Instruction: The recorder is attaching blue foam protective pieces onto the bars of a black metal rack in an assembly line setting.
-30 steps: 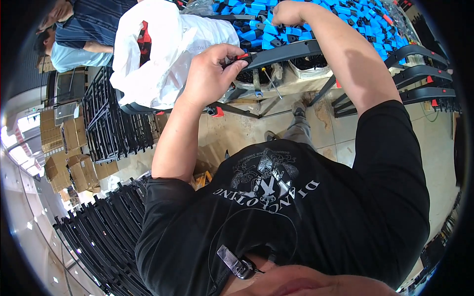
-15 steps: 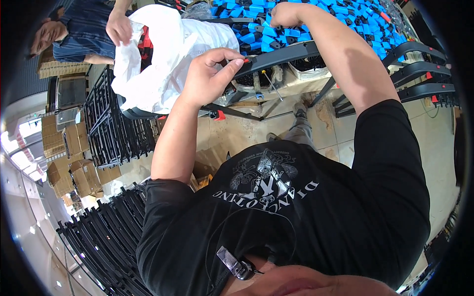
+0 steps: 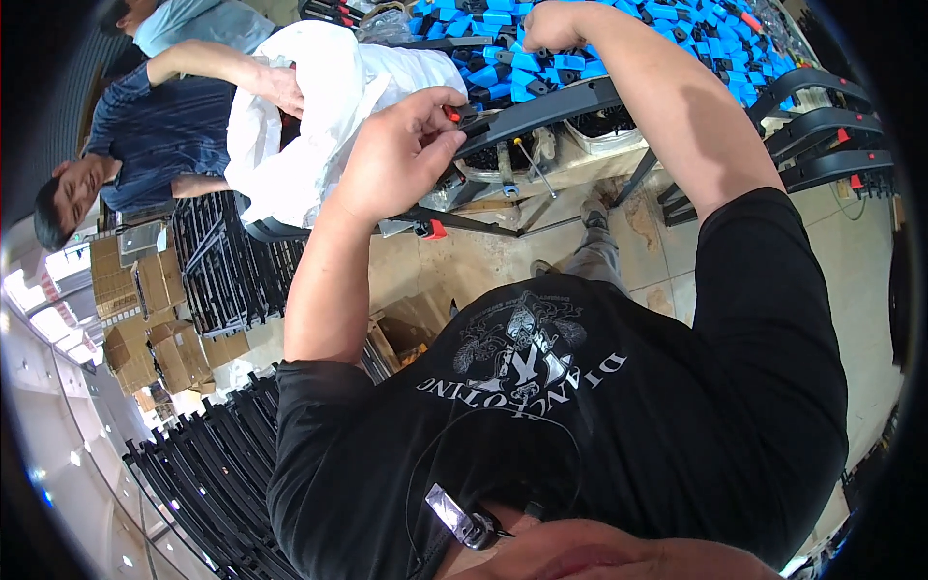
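Note:
My left hand [image 3: 391,159] is closed, thumb and fingers pinching a small black-and-red part [image 3: 453,115] at the left end of a long black bar [image 3: 551,108]. The fingers hide much of that part, and I cannot tell whether it is joined to the bar. At the near edge of a heap of blue-and-black plastic pieces [image 3: 667,56], my right hand [image 3: 559,26] has its fingers curled downward. What those fingers hold, if anything, is hidden. The bar runs from the left hand to beneath my right forearm.
A co-worker's hand [image 3: 282,89] reaches into a white sack [image 3: 333,87] on the left. An open-ended wrench [image 3: 506,169] and a screwdriver [image 3: 532,162] are beyond my chest. Curved black bars [image 3: 822,135] stick out at right. Cartons [image 3: 179,353] and black frames [image 3: 232,266] stand left.
My left hand has shifted slightly left, and the red part now shows between its fingers. The co-worker's hand has gone into the sack. A second person has appeared at upper left.

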Demonstrator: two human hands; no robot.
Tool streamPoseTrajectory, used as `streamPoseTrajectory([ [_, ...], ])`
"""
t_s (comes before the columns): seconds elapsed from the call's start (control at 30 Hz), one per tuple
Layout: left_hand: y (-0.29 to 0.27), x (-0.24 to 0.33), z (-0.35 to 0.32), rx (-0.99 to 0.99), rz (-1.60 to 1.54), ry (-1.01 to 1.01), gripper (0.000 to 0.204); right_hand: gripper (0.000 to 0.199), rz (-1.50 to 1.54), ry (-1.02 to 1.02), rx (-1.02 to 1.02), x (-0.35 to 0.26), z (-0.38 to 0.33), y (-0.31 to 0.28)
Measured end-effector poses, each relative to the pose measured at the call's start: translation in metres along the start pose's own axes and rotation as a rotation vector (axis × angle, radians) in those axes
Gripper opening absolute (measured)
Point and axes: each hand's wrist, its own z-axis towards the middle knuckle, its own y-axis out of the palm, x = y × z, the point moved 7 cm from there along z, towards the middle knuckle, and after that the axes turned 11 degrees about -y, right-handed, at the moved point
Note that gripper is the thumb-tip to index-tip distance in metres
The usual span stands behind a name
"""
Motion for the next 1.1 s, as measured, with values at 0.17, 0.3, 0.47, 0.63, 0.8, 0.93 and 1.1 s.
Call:
streamPoseTrajectory([
  [0.17, 0.002, 0.014, 0.000, 0.065, 0.421, -0.033, 0.026, 0.038, -0.073, -0.027, -0.008, 0.000, 0.005, 0.003],
  [0.3, 0.005, 0.028, -0.004, 0.160, 0.509, 0.313, 0.023, 0.039, -0.087, -0.030, -0.067, -0.005, 0.000, 0.001],
  [0.47, 0.010, 0.017, 0.000, 0.054, 0.433, 0.159, 0.020, 0.039, -0.015, 0.033, -0.050, -0.012, -0.010, -0.007],
  [0.63, 0.012, 0.022, 0.002, 0.056, 0.427, 0.111, 0.019, 0.039, -0.051, -0.174, 0.107, 0.004, -0.006, 0.006],
  [0.8, 0.012, 0.027, 0.003, 0.075, 0.527, 0.135, 0.020, 0.040, -0.117, -0.085, -0.061, -0.002, 0.006, 0.000],
  [0.93, 0.015, 0.031, 0.001, 0.065, 0.621, 0.121, 0.021, 0.039, -0.012, 0.014, -0.022, -0.011, -0.007, -0.006],
  [1.1, 0.013, 0.028, 0.009, -0.005, 0.585, 0.087, 0.022, 0.036, -0.069, -0.015, -0.051, -0.001, 0.003, 0.001],
])
